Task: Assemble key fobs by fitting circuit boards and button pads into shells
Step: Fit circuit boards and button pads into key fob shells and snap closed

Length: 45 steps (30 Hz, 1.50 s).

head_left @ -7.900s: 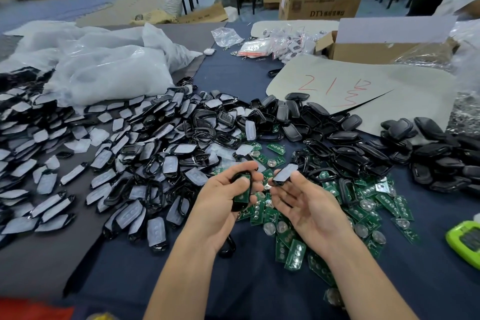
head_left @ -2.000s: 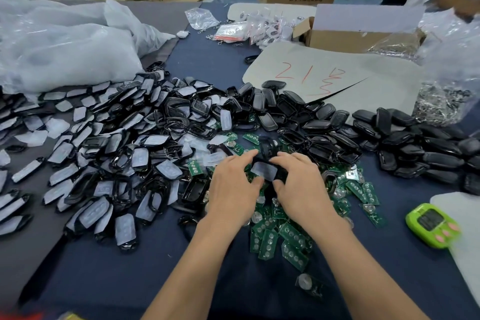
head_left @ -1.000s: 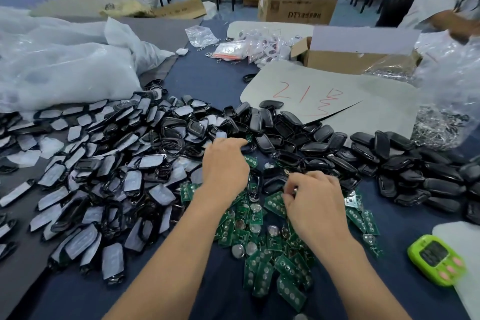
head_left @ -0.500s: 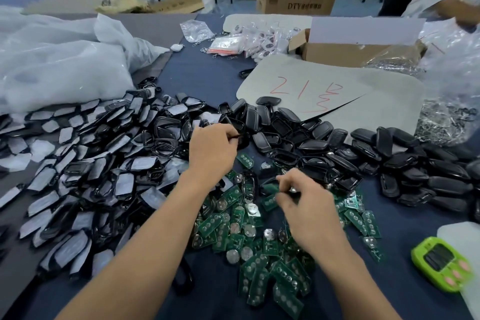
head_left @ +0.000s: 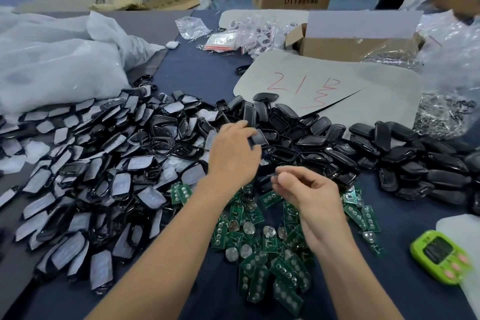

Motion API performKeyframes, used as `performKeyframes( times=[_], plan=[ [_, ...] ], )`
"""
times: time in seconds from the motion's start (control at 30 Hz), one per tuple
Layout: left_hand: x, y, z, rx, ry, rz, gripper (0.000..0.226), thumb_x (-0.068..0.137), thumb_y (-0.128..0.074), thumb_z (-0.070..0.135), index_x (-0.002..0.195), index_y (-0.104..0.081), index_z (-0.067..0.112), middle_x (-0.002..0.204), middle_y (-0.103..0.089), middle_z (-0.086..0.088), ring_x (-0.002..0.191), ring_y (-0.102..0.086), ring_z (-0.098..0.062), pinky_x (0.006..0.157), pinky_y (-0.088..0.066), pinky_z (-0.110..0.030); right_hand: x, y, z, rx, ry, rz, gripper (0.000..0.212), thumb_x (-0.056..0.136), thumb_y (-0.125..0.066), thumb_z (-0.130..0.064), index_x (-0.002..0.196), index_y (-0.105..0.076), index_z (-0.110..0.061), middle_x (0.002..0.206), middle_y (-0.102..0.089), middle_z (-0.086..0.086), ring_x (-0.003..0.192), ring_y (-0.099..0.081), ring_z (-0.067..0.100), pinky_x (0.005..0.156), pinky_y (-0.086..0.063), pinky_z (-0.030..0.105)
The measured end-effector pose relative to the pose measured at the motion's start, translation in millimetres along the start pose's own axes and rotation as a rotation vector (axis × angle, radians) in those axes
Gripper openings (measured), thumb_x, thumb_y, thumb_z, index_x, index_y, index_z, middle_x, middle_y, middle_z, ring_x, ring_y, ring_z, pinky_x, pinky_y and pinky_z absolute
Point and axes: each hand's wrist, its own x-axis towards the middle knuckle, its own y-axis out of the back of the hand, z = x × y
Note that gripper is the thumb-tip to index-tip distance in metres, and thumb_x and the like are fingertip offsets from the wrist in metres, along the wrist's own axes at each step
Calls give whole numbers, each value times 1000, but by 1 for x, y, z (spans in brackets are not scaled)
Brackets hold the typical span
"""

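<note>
Both our bare forearms reach forward, hands close together.
Our left hand is farther out, back up, fingers curled round a black shell. Our right hand sits nearer, just right of it, thumb and forefinger pinched on a small dark piece, too small to identify; other fingers curled in. Hands not touching.

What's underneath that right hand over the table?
Green circuit boards and round coin cells on blue cloth. The right hand hides part of that pile; the small piece it pinches is unclear.
</note>
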Motion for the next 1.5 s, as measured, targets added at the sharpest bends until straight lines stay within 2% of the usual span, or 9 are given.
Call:
performKeyframes(
  times=[0.13,0.27,0.37,0.47,0.57,0.8,1.1,1.23,1.5],
  plan=[
    [26,-24,0,242,-117,-291,64,98,-62,23,158,-39,28,164,-40,2,149,-37,-23,117,-33,-44,6,5,2,-12,11,72,29,82,-77,10,94,-82,-16,98,-80,0,87,-74,8,76,-59,20],
    [27,-29,-9,249,-228,44,38,105,-54,23,143,-60,25,127,-72,-1,114,-66,-27,95,-44,-41,22,8,-8,-28,28,96,36,78,-78,13,100,-75,-16,99,-80,-2,82,-74,7,71,-57,18],
    [13,-26,-14,-132,-134,292,30,106,-53,24,127,-73,17,78,-74,9,70,-65,-12,68,-44,-20,37,-5,-15,67,-6,60,23,84,-75,12,93,-68,-8,83,-75,9,77,-75,20,67,-60,24],
    [-2,-18,-12,-717,126,269,23,100,-57,23,99,-80,17,59,-68,11,53,-64,-6,56,-50,-13,49,-23,-16,95,-6,10,20,92,-68,8,97,-61,-9,77,-71,10,69,-74,24,64,-62,28],
    [-15,-9,-14,-936,293,204,19,100,-62,14,93,-80,15,60,-72,-2,52,-70,-21,49,-57,-30,58,-37,-17,-3,48,-50,18,93,-69,3,99,-63,-12,73,-71,10,52,-63,18,53,-54,27],
    [-21,0,-34,-1169,363,103,27,101,-61,7,85,-81,12,69,-69,-13,49,-64,-19,47,-54,-27,78,-52,3,-72,126,-103,14,89,-74,0,98,-67,-7,59,-57,8,47,-47,13,45,-41,22],
    [-11,-12,-39,-1207,419,96,29,100,-60,0,128,-66,-1,89,-72,-25,61,-74,-28,58,-61,-32,90,-40,10,34,144,-137,28,87,-68,11,82,-73,-16,73,-69,13,62,-65,20,58,-51,27],
    [-8,-14,-39,-1181,401,106,26,98,-62,2,122,-73,2,91,-78,-18,65,-76,-27,61,-61,-30,91,-39,13,67,170,-177,18,85,-75,7,89,-76,-11,73,-69,10,69,-69,24,70,-61,31],
    [-15,-15,-30,-1013,241,219,14,82,-71,22,90,-82,24,75,-79,-2,67,-78,-22,67,-65,-35,92,-45,21,-66,353,-78,32,85,-68,13,100,-68,-15,70,-75,6,56,-68,14,57,-52,18]
  ],
)
